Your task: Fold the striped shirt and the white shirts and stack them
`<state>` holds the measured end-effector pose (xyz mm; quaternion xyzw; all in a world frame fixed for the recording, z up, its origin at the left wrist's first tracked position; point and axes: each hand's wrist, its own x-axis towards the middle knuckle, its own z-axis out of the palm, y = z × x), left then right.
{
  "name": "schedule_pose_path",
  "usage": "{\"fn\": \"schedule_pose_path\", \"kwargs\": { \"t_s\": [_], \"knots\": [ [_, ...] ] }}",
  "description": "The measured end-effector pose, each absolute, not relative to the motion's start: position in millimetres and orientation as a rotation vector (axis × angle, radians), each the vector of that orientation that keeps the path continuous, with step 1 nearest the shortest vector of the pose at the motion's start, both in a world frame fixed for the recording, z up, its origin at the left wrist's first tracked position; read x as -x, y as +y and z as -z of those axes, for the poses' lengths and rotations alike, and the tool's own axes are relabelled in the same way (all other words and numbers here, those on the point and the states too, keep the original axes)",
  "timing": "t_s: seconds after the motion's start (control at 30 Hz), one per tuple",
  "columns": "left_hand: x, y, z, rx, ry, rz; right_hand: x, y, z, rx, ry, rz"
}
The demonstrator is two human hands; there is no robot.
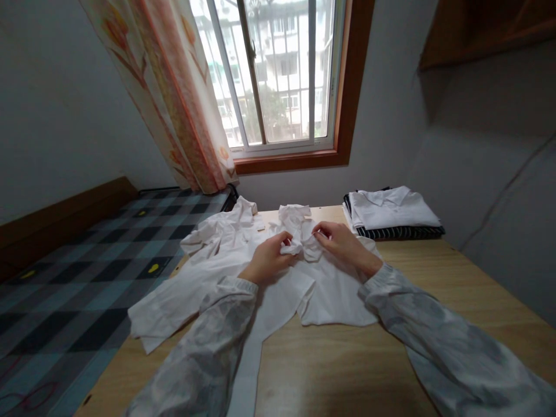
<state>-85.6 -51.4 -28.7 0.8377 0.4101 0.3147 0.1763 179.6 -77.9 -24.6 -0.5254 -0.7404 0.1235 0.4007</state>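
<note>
Your left hand (270, 255) and right hand (343, 243) both pinch the bunched collar of the crumpled white cotton shirt (243, 272), spread at centre frame on the pale wooden surface (456, 289). Right of centre, near your right hand, sits a folded white shirt on striped dark cloth (393, 214). At left, a checked blue-grey bed (73, 272); above it, a floral curtain (174, 92).

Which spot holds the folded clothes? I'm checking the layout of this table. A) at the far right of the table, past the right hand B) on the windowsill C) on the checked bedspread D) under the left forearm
A: the folded pile sits at the far right of the wooden table, beyond the right hand, which with the left hand pinches the white shirt.
</note>
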Motion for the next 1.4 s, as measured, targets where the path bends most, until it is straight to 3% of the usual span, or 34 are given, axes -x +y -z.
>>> {"fn": "schedule_pose_path", "kwargs": {
  "t_s": [0.17, 0.37, 0.53, 0.83, 1.1, 1.4],
  "knots": [
    [82.4, -56.6, 36.5, -2.288, 1.020, -0.955, -179.0, -73.8, 35.8, 1.245, -1.661, -0.546],
    [91.4, -53.0, 27.4, -2.183, 0.789, -0.717, -192.6, -74.9, 25.0, 1.275, -1.823, -0.610],
    [81.0, -50.3, 29.2, -1.993, 0.899, -0.817, -184.1, -75.1, 25.3, 1.227, -1.735, -0.685],
    [67.1, -47.3, 29.2, -1.441, 0.908, -1.019, -134.3, -81.2, 45.7, 1.128, -1.408, -0.650],
    [56.0, -51.8, 42.1, -1.591, 0.917, -0.950, -134.9, -82.4, 42.5, 1.214, -1.270, -0.714],
    [63.4, -47.3, 47.6, -1.529, 0.886, -1.005, -126.1, -98.3, 52.1, 1.154, -1.515, -0.645]
  ]
}}
